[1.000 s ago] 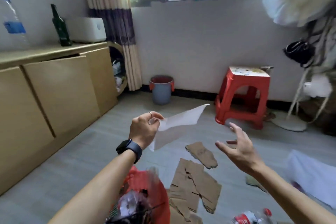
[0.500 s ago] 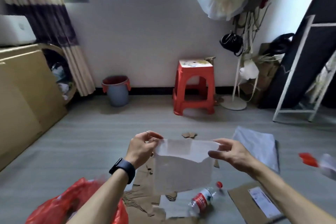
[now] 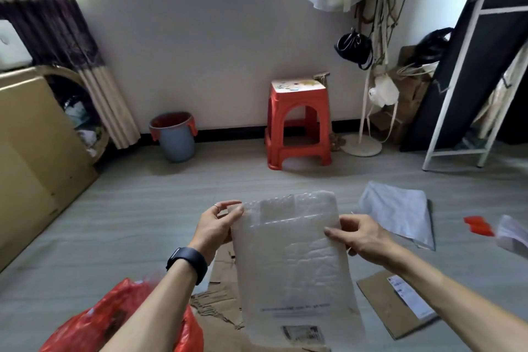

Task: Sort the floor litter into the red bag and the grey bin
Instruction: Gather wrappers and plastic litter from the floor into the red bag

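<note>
A translucent white plastic mailer bag (image 3: 294, 268) hangs in front of me above the floor. My left hand (image 3: 215, 223) pinches its upper left corner and my right hand (image 3: 355, 234) grips its upper right edge. The red bag (image 3: 94, 320) lies open on the floor at the bottom left, under my left forearm. The grey bin (image 3: 174, 137) with a red rim stands against the far wall, left of centre. Torn cardboard pieces (image 3: 220, 300) lie on the floor beneath the mailer.
A red stool (image 3: 298, 120) stands by the far wall. A grey plastic sheet (image 3: 397, 211), a flat cardboard piece with a label (image 3: 391, 308) and a red-and-white wrapper (image 3: 491, 227) lie on the floor at the right. A wooden cabinet (image 3: 34, 157) runs along the left.
The view has turned right and dipped. My right hand came in and took hold of the mailer's right edge; the mailer is now spread between both hands, closer to me.
</note>
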Demonstrator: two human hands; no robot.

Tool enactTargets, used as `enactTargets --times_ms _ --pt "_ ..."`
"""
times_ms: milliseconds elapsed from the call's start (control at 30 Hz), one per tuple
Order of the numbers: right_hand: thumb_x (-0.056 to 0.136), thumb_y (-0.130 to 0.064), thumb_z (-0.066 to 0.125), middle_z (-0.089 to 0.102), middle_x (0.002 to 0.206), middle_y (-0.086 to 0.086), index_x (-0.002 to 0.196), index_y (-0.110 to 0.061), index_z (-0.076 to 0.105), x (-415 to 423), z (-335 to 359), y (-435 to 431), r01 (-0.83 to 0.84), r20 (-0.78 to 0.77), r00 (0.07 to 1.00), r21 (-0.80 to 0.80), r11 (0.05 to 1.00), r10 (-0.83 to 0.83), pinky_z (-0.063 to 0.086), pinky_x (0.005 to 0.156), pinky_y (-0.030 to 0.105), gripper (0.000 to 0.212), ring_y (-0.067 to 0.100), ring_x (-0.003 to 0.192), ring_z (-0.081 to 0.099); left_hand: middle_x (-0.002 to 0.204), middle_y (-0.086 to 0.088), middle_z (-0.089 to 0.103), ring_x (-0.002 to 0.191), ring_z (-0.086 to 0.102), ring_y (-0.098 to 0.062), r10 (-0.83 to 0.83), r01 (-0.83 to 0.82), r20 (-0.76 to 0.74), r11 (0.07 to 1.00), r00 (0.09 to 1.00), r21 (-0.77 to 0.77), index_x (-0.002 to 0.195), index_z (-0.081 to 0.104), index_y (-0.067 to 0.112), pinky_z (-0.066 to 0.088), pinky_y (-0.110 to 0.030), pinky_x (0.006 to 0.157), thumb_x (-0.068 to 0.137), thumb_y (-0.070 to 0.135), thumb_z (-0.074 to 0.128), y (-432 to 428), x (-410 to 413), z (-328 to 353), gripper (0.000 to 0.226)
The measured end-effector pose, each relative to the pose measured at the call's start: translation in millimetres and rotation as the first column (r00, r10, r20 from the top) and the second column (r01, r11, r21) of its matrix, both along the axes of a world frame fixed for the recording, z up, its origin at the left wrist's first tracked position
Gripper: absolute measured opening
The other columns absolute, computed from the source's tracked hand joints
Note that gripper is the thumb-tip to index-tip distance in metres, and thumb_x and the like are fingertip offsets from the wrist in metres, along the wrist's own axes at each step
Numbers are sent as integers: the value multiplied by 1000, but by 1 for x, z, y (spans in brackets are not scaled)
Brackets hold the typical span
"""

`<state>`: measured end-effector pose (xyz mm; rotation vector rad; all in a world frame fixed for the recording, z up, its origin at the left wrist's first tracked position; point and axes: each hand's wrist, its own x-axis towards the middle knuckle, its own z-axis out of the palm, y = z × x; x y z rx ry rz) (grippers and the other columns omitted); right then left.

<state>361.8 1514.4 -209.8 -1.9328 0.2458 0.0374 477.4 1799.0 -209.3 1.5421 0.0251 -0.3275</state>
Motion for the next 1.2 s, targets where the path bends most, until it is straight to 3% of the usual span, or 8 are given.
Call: enactTargets --times_ms 133,333,467,533,700,967,1067,1200 --pt "90 -28 71 71 81 7 100 -20 74 4 0 -4 120 -5 993 172 978 -121 39 60 30 14 17 67 55 109 -15 72 87 71 -23 -135 132 -63 990 989 -43 122 58 11 56 -29 64 80 19 78 3 -3 -3 47" --pt "88 -10 70 75 97 11 119 -26 62 14 1 -4 131 -109 990 400 907 -95 54 66 38 35 29 78 67 96 -9 74 76 69 -20 -125 124 -32 991 992 -42 113 67 14 56 -30 62 87 9 68 5 -5 3 26" --pt "92 -2 59 72 112 18 115 -12 71 18 3 -2 83 -103 994 593 801 -27 52 95 49 27 34 100 69 94 -9 72 73 67 -20 -163 156 -63 982 985 -103 109 71 17 53 -27 60 88 3 57 7 -7 7 29" --pt "94 3 51 72 107 21 110 -2 71 18 6 2 91 -108 994 657 748 -27 60 82 41 25 33 91 72 93 -8 73 76 66 -20 -178 165 -93 978 980 -130 107 73 15 52 -28 63 88 4 51 9 -6 10 32" --pt "90 9 42 60 70 17 83 -2 68 23 2 4 192 -155 980 528 827 -128 45 45 26 29 24 52 53 78 -6 68 58 58 -20 -155 154 -122 988 980 -16 78 75 12 47 -25 54 84 -4 40 15 -7 7 39" --pt "85 -47 72 66 79 -5 90 -13 70 22 -4 8 28 -173 985 126 992 -6 43 57 25 35 13 69 57 67 -2 54 59 55 -15 -271 284 -85 925 959 253 72 51 18 49 -27 56 73 41 77 15 -5 -4 35" --pt "74 -30 85 66 84 4 91 -10 64 27 -11 10 40 -139 990 120 992 -23 45 58 32 34 20 74 60 65 -1 47 55 48 -14 -260 250 2 931 966 267 71 36 19 41 -25 51 62 22 78 8 -7 -6 43" --pt "78 -5 81 67 107 19 115 -15 52 31 -5 5 104 -116 991 297 949 -72 57 66 38 48 32 88 71 83 -4 66 70 63 -19 -176 176 -18 974 984 141 93 51 13 52 -29 52 68 -5 80 14 -2 2 42"
